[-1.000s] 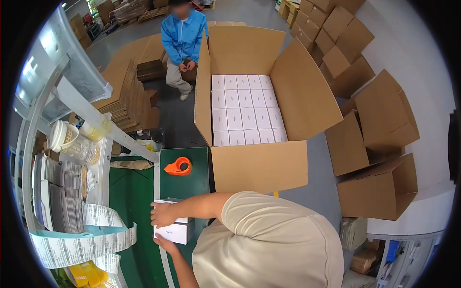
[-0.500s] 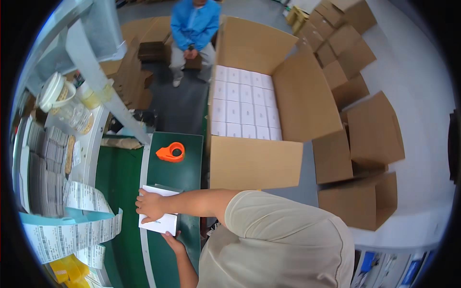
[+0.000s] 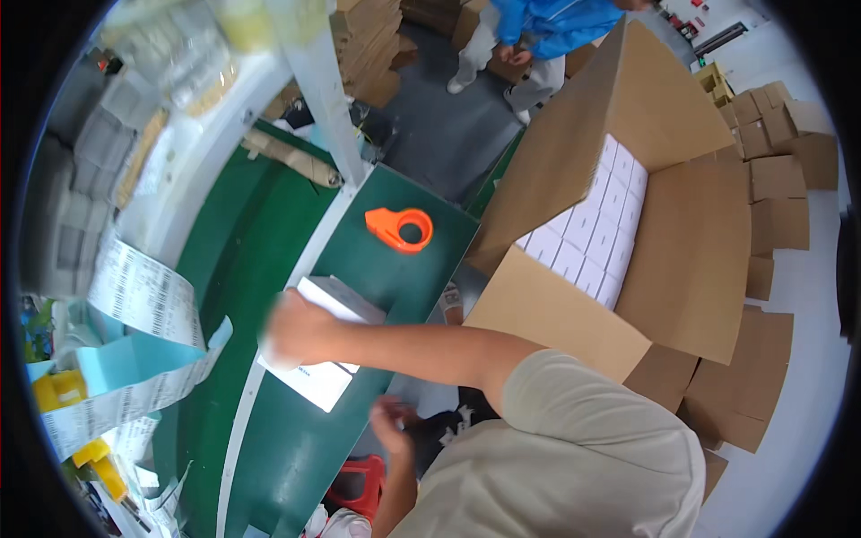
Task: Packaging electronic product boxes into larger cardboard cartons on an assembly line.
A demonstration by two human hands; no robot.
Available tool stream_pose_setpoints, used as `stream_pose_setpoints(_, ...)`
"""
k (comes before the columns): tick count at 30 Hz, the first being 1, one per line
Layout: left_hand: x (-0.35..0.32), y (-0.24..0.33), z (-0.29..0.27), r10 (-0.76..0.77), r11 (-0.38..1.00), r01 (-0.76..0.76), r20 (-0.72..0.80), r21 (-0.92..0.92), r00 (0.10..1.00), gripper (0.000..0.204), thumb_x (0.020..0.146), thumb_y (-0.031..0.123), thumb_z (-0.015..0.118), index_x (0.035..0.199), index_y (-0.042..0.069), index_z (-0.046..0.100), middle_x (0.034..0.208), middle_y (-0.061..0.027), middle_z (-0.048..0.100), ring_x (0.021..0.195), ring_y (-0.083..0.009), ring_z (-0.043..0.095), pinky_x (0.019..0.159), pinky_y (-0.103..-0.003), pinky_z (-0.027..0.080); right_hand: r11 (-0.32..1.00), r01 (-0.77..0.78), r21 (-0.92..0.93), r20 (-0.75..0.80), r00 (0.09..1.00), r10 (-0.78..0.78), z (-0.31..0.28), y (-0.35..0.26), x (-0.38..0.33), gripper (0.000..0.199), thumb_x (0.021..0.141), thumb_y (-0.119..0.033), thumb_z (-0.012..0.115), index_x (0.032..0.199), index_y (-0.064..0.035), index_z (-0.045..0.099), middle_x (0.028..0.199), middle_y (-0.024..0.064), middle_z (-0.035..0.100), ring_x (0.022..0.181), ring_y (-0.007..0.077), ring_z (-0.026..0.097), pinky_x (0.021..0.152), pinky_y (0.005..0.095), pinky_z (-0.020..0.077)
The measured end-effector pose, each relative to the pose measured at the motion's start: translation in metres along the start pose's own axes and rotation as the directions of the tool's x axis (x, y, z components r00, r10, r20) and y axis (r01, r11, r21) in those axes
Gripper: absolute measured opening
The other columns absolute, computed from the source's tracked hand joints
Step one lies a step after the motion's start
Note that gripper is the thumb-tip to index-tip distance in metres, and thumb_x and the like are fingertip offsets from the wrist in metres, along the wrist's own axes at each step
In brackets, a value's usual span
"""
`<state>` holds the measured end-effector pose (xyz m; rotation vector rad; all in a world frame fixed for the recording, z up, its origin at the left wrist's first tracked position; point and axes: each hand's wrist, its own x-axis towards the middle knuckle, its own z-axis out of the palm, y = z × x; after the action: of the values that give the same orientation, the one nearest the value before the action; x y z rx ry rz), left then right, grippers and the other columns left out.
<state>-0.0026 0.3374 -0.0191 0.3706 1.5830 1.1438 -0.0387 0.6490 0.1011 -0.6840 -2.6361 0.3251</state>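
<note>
My right hand [image 3: 309,330], smeared by motion, reaches across to the left over two small white boxes on the green bench [image 3: 287,457]. One white box [image 3: 318,387] lies at the near side with small dark lettering on its top. Behind it sits the other white box [image 3: 345,300], partly hidden by my wrist. Whether my right fingers grip a box cannot be made out. Just off the bench's right edge hangs my left hand [image 3: 393,426], loosely curled, fingers apart, with nothing visible in it. An orange tape dispenser [image 3: 401,230] lies farther back on the bench.
A large open carton [image 3: 686,242] packed with rows of white boxes stands to the right. Empty cartons [image 3: 735,377] lie beyond it. Barcode label strips [image 3: 148,291] hang at the left. A red stool [image 3: 359,484] is below; a person in blue [image 3: 547,27] sits ahead.
The view has swung left and tilted. My left hand has left the white box and drawn back off the bench. My right hand stays over the boxes, now blurred.
</note>
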Motion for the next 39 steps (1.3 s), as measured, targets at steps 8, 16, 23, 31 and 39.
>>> stream_pose_setpoints(8,0.066,-0.247,-0.085,-0.415,0.882,0.449,0.218,-0.143,0.884,0.04,0.104,0.049,0.058,0.109,0.011,0.067,0.092,-0.0033,0.066,0.075,-0.0162,0.063,0.063,-0.034,0.052,0.999,0.012,-0.046,-0.036,0.999,-0.013,-0.005,-0.012,0.008,0.041,0.095,-0.05,0.062,0.09,-0.0104,0.072,0.083,0.004,0.063,0.088,0.0215,0.058,0.092,0.0441,0.0341)
stream_pose_setpoints(16,0.036,-0.287,-0.091,-0.454,0.864,0.476,0.157,-0.165,0.877,0.039,0.101,0.048,0.062,0.111,0.011,0.066,0.097,-0.0047,0.067,0.078,-0.0178,0.064,0.066,-0.036,0.053,0.999,0.041,-0.026,-0.029,0.999,-0.041,-0.003,-0.02,0.009,0.043,0.095,-0.049,0.063,0.094,-0.0074,0.072,0.083,0.0054,0.063,0.086,0.0235,0.058,0.094,0.0428,0.0333)
stream_pose_setpoints(23,0.056,-0.309,-0.092,-0.448,0.875,0.466,0.143,-0.132,0.882,0.039,0.098,0.048,0.066,0.113,0.012,0.066,0.102,-0.006,0.068,0.081,-0.0192,0.065,0.069,-0.038,0.054,0.999,0.048,-0.026,-0.028,0.998,-0.049,-0.005,-0.023,0.009,0.041,0.096,-0.047,0.062,0.097,-0.0068,0.073,0.084,0.0055,0.063,0.089,0.0224,0.057,0.097,0.0419,0.0322)
stream_pose_setpoints(31,0.051,-0.317,-0.113,-0.463,0.878,0.465,0.048,-0.112,0.885,0.041,0.095,0.047,0.07,0.115,0.012,0.066,0.107,-0.0074,0.069,0.085,-0.0208,0.066,0.072,-0.04,0.056,0.999,0.03,-0.015,0.03,0.999,-0.03,-0.009,-0.026,0.01,0.038,0.097,-0.046,0.062,0.098,-0.0088,0.071,0.084,0.0053,0.061,0.088,0.0232,0.057,0.095,0.041,0.0342)
stream_pose_setpoints(39,0.06,-0.407,-0.177,0.19,0.791,-0.126,-0.044,0.599,0.981,0.058,0.09,0.05,0.074,0.13,0.01,0.063,0.118,-0.0163,0.068,0.106,-0.0324,0.067,0.098,-0.049,0.053,0.999,0.044,0.002,0.018,0.999,-0.044,-0.01,-0.03,0.02,0.037,0.097,-0.045,0.062,0.099,-0.0088,0.069,0.086,0.0059,0.061,0.089,0.0259,0.057,0.094,0.042,0.0376)
